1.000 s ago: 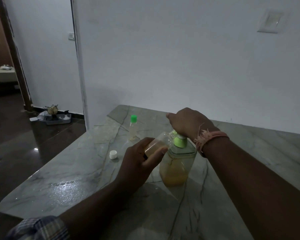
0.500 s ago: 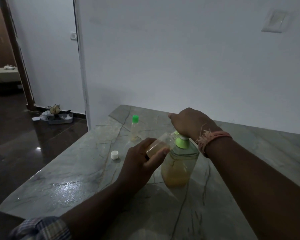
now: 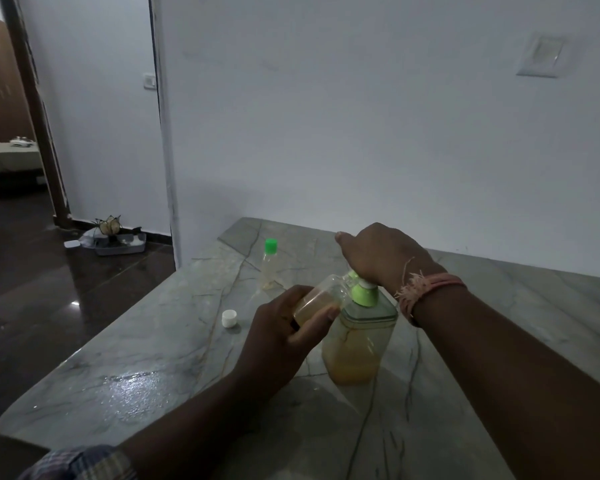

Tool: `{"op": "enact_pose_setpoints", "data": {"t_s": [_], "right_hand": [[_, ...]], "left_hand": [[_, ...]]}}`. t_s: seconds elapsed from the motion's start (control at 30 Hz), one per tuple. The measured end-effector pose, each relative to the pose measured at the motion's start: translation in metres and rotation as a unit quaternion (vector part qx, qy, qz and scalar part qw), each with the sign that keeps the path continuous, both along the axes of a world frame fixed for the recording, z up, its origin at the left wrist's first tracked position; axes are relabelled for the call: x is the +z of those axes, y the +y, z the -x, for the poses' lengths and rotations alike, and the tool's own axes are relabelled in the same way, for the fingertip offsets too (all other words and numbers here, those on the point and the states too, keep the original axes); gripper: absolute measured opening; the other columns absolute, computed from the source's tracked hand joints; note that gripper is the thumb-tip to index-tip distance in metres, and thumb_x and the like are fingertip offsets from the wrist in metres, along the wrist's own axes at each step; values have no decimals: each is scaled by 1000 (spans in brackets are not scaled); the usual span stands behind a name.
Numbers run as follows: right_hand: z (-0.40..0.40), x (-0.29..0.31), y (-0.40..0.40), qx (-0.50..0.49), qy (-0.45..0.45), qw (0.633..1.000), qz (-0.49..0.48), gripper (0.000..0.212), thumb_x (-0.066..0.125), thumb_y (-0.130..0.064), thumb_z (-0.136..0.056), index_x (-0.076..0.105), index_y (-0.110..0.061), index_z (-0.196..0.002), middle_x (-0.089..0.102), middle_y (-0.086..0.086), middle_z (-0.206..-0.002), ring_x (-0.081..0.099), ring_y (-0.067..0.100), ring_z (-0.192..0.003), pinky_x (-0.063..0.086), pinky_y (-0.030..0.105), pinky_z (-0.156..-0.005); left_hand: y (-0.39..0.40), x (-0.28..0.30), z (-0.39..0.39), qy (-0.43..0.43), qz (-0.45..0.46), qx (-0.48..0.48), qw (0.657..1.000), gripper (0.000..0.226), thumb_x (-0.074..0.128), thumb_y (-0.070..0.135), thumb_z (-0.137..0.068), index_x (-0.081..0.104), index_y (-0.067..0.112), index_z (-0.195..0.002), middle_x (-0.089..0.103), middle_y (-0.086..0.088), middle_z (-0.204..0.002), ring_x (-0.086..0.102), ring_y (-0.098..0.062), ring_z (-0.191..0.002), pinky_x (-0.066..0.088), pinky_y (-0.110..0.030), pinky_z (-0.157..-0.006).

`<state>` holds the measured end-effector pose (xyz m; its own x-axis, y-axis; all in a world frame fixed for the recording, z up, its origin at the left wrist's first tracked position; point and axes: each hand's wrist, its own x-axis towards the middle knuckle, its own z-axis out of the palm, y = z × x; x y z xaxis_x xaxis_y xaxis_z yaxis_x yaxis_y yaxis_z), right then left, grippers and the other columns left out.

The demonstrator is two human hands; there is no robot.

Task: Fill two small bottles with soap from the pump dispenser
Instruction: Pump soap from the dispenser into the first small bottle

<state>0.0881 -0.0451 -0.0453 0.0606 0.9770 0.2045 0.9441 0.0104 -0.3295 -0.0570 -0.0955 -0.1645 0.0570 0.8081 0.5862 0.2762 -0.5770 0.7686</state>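
A clear pump dispenser [image 3: 355, 344] with a green collar stands on the marble table [image 3: 146, 355], half full of amber soap. My right hand [image 3: 378, 258] rests on top of its pump head, covering it. My left hand [image 3: 281, 337] holds a small clear bottle [image 3: 321, 297], tilted, its mouth against the pump spout; amber soap fills its lower part. A second small bottle [image 3: 270, 266] with a green cap stands upright further back, a little soap at its bottom. A loose white cap [image 3: 229, 318] lies to the left.
The table's left edge drops to a dark glossy floor. A grey tray [image 3: 118, 244] with small items sits on the floor by the wall. The white wall runs right behind the table. A wet-looking sheen [image 3: 132, 386] marks the near left tabletop.
Both hands stay on the dispenser and the small bottle. The view has shifted slightly; nothing else visibly moved.
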Motion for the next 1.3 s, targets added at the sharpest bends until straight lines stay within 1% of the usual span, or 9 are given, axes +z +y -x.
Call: {"op": "enact_pose_setpoints", "data": {"t_s": [0.2, 0.33, 0.43, 0.63, 0.73, 0.83, 0.9, 1.1, 1.3], "right_hand": [[0, -6, 7, -6, 3, 996, -87, 49, 39, -56, -91, 48, -17, -62, 54, 3, -69, 55, 24, -68, 40, 30, -64], [-3, -6, 2, 18, 36, 999, -8, 42, 41, -44, -95, 55, -14, -69, 62, 13, -95, 59, 29, -88, 43, 32, -72], [0, -1, 1, 16, 34, 999, 12, 37, 36, -33, -100, 63, -9, -94, 61, 15, -111, 58, 33, -102, 47, 36, -85], [4, 4, 6, -2, -12, 1000, 13, 39, 44, -45, -91, 51, -18, -64, 51, 0, -71, 54, 22, -74, 41, 30, -69], [0, 0, 4, 2, 8, 1000, -13, 38, 46, -45, -91, 56, -15, -69, 62, 7, -84, 59, 27, -81, 44, 32, -70], [1, -1, 1, 17, 28, 999, 20, 32, 40, -27, -99, 65, -7, -101, 61, 16, -112, 59, 33, -102, 47, 34, -82], [2, -1, -2, 25, 22, 999, 15, 32, 38, -24, -99, 64, -9, -112, 61, 17, -114, 59, 32, -101, 48, 35, -82], [0, 3, 1, 32, 7, 999, 41, 44, 38, -41, -98, 50, -13, -67, 56, 10, -89, 55, 26, -85, 39, 30, -71], [-2, -6, 13, 3, 22, 1000, 2, 42, 44, -48, -91, 52, -16, -65, 56, 3, -74, 56, 21, -73, 38, 30, -64]], "left_hand": [[3, -2, -1, -12, 0, -13, 1000, 43, 60, 50, -84, 68, 17, -110, 69, 14, -84, 67, -3, -73, 47, -12, -54], [2, -2, 0, -9, -4, -12, 1000, 44, 60, 51, -84, 69, 16, -108, 69, 14, -83, 67, -3, -73, 46, -10, -54], [2, -1, 0, -8, -5, -10, 1000, 36, 60, 52, -84, 67, 24, -105, 70, 13, -84, 67, -5, -72, 47, -11, -54], [0, -1, -1, -12, 0, -12, 1000, 35, 60, 50, -84, 67, 23, -105, 69, 13, -79, 66, -5, -69, 45, -11, -52], [3, -1, -2, -12, -6, -12, 1000, 38, 58, 52, -84, 67, 23, -106, 69, 14, -88, 66, -7, -72, 46, -11, -53], [4, -3, -1, -8, -4, -6, 1000, 37, 60, 51, -84, 68, 21, -105, 68, 17, -88, 66, -6, -71, 45, -11, -53], [3, -2, -1, -10, -2, -7, 1000, 34, 60, 49, -85, 68, 22, -103, 68, 20, -89, 65, -3, -71, 45, -10, -53], [1, 0, -1, -5, -11, -3, 1000, 35, 59, 50, -84, 68, 22, -104, 68, 15, -80, 65, -3, -69, 43, -9, -52], [6, -2, -1, -5, -8, -10, 1000, 39, 59, 48, -86, 68, 17, -108, 68, 14, -82, 65, -4, -71, 44, -9, -53]]}}
